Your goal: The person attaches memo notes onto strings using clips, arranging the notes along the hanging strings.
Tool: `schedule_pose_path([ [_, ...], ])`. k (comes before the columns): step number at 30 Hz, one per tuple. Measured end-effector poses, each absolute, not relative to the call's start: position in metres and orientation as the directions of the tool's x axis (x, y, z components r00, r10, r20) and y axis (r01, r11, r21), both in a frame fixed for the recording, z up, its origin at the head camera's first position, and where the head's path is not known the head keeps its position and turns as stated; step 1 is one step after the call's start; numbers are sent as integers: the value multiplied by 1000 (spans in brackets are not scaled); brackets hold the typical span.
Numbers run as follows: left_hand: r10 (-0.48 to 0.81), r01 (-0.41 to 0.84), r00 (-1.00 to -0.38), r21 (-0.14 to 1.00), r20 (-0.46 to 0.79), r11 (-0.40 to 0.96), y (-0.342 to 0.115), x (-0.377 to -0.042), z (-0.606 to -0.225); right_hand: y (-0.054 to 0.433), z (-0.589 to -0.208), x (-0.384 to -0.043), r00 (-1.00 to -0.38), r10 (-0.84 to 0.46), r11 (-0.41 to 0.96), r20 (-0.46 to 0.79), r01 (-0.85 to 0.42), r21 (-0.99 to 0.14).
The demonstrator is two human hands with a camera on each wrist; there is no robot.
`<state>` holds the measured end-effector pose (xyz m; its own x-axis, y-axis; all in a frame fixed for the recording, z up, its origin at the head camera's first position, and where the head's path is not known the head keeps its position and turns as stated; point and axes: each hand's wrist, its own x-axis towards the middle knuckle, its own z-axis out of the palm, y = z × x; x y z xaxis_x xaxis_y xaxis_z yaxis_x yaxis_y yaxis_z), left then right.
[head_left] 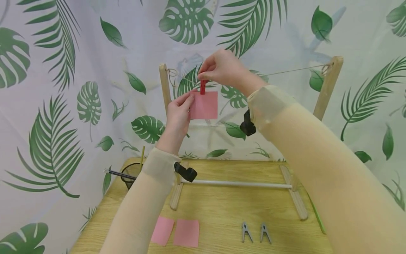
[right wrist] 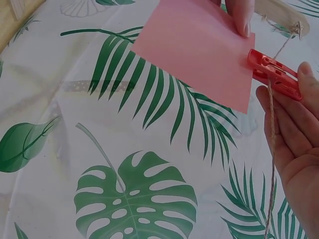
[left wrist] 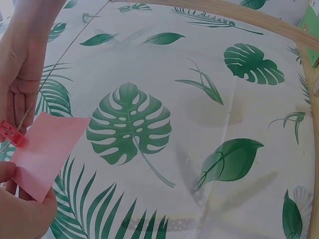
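A pink paper square [head_left: 206, 106] hangs at the string [head_left: 293, 71] between two wooden posts. A red clothespin [head_left: 202, 87] sits over its top edge, and the string passes through the clothespin in the right wrist view. My left hand [head_left: 178, 113] pinches the paper's left edge between thumb and fingers. With thumb and fingertips, my right hand [head_left: 224, 67] grips the upper end of the clothespin [right wrist: 275, 74]. Two more pink squares [head_left: 186, 233] lie on the table, one partly behind my left sleeve. Two grey clothespins [head_left: 246, 233] lie to their right.
The wooden frame has a right post [head_left: 328, 88], a left post [head_left: 165, 83] and a white crossbar [head_left: 236, 183] low down. A black mesh cup [head_left: 128, 176] with pencils stands at the table's back left. Behind hangs a leaf-patterned cloth [head_left: 104, 70].
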<state>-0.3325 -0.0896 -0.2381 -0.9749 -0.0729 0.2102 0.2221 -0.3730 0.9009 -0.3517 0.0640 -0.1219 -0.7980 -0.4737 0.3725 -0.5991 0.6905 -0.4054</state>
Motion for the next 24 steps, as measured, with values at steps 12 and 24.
schedule_pose_path([
  [12,-62,239,-970,886,234,-398,-90,-333,-236,64,-120,-351,-786,-512,669,346,-618,-414],
  [24,-60,232,-972,886,228,-402,-89,-333,-235,66,-119,-350,-785,-542,650,300,-618,-443],
])
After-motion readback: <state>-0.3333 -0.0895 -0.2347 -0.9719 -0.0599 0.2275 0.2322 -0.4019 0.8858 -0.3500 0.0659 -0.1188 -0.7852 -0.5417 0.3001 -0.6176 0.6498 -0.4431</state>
